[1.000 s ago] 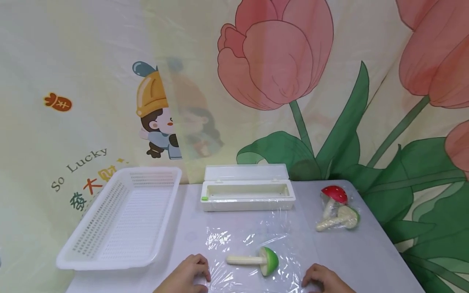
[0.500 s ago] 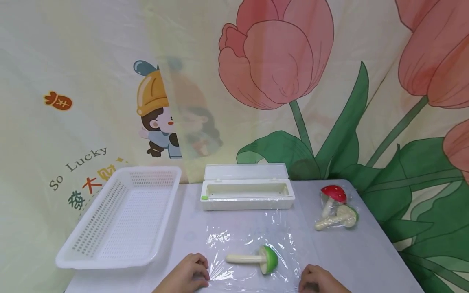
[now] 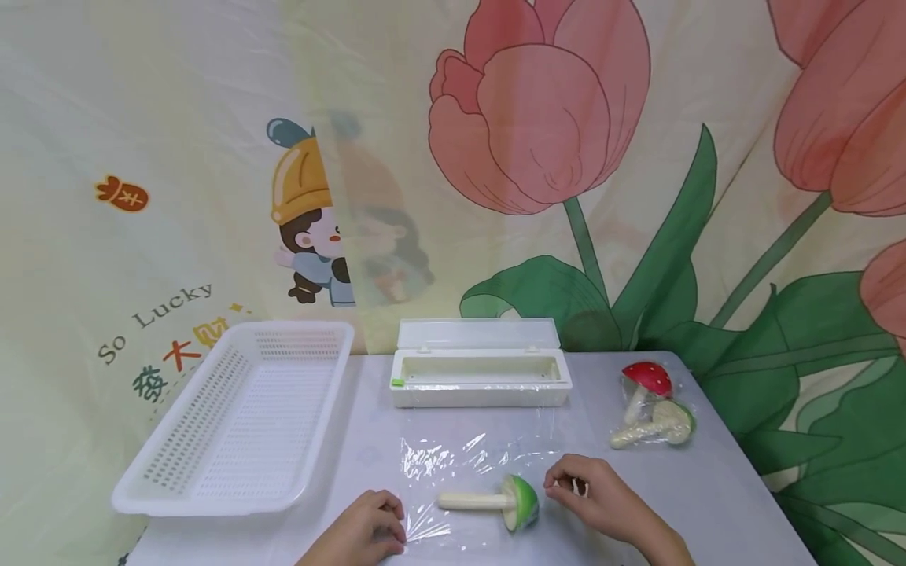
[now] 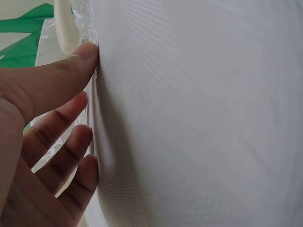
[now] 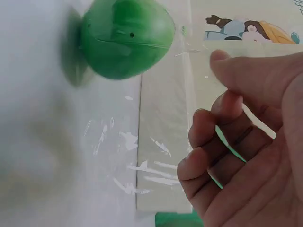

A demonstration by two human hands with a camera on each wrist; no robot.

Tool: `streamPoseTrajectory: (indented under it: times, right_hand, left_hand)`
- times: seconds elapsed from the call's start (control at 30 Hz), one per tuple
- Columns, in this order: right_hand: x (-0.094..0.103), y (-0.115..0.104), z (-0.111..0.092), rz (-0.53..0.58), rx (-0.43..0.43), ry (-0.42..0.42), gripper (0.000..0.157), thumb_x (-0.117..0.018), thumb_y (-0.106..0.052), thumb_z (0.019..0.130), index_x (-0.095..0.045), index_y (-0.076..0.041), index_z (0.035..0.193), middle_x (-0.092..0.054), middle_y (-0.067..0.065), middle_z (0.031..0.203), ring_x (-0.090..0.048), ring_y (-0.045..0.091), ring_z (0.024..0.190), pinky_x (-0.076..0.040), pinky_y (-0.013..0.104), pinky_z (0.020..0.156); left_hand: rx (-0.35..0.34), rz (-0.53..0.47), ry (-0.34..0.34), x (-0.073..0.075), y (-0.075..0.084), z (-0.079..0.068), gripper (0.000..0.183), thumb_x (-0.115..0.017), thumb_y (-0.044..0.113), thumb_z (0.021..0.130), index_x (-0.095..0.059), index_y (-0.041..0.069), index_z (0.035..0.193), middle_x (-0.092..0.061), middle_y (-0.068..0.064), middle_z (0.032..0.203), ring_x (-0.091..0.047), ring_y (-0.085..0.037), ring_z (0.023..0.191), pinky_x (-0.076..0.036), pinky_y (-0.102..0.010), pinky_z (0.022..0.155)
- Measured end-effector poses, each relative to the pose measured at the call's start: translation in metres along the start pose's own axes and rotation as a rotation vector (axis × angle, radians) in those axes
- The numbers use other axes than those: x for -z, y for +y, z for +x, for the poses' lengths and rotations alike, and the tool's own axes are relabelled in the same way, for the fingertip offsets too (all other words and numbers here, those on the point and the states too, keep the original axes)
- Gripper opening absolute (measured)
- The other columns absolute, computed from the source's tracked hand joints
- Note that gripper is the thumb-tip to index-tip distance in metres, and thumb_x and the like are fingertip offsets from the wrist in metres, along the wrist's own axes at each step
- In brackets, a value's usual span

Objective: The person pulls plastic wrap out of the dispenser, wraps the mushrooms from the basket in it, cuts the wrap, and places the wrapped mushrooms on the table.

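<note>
A toy mushroom with a green cap and cream stem [image 3: 522, 501] lies on its side on a sheet of clear plastic wrap [image 3: 425, 460]. At the wrap's left edge, my left hand [image 3: 364, 528] rests with thumb and fingers apart, their tips touching the surface. My right hand [image 3: 598, 497] is raised just right of the cap, pinching the wrap's right edge between thumb and fingers. In the right wrist view, shiny wrap stretches over the green cap [image 5: 130, 40] beside the right hand [image 5: 251, 127]. The left wrist view shows the left thumb at the wrap's edge.
Behind the wrap stands a white wrap dispenser box [image 3: 481, 396] with its lid raised. A white perforated basket [image 3: 318, 440] is on the left. Two wrapped toy mushrooms, one red-capped [image 3: 647, 379] and one green-capped [image 3: 672, 422], lie at the right of the table [image 3: 708, 503].
My right hand has lifted from the table and moved up and left to the mushroom's cap, bringing the wrap's right edge along. My left hand has stayed in place.
</note>
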State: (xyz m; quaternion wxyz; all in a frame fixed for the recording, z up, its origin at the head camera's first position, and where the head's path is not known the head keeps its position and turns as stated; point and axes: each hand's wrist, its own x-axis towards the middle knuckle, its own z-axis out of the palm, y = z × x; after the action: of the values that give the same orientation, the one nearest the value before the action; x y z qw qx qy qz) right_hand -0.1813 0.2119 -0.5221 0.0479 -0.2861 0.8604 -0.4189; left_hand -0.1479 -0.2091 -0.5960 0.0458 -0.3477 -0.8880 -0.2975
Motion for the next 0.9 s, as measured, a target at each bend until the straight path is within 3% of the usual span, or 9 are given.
streamPoseTrajectory:
  times: [0.2,0.43,0.67,0.9]
  right_hand:
    - [-0.01,0.006,0.025,0.03,-0.034,-0.01,0.005,-0.071,-0.026,0.098,-0.073,-0.022,0.095,-0.063,-0.013,0.08,-0.053,-0.001,0.072,-0.049,0.022,0.059]
    - [-0.025,0.013,0.044,0.027,-0.002,0.051,0.004,-0.072,-0.019,0.097,-0.073,-0.022,0.094,-0.063,-0.014,0.077,-0.054,-0.002,0.069,-0.05,0.023,0.058]
    - [-0.035,0.017,0.054,0.012,-0.108,0.081,0.005,-0.072,-0.023,0.097,-0.073,-0.019,0.095,-0.052,-0.012,0.064,-0.044,-0.002,0.056,-0.042,0.019,0.049]
    - [-0.041,0.022,0.064,-0.005,-0.187,0.116,0.004,-0.072,-0.017,0.096,-0.073,-0.013,0.095,-0.052,-0.008,0.063,-0.044,0.001,0.054,-0.039,0.02,0.048]
  left_hand:
    - [0.005,0.003,-0.012,0.001,0.0,0.0,0.009,-0.087,0.025,0.081,-0.078,0.028,0.083,-0.065,0.011,0.104,-0.053,-0.004,0.095,-0.05,-0.025,0.079]
    - [0.008,-0.003,-0.003,0.002,0.003,0.0,0.01,-0.087,0.023,0.081,-0.078,0.027,0.082,-0.065,0.011,0.103,-0.053,-0.004,0.095,-0.05,-0.025,0.079]
    - [0.013,-0.003,-0.002,0.003,0.003,0.0,0.011,-0.087,0.023,0.081,-0.078,0.028,0.082,-0.064,0.011,0.103,-0.052,-0.003,0.095,-0.049,-0.024,0.079]
    - [0.013,-0.012,-0.014,0.004,0.004,0.0,0.009,-0.086,0.023,0.081,-0.078,0.027,0.082,-0.065,0.01,0.104,-0.052,-0.003,0.096,-0.049,-0.024,0.079]
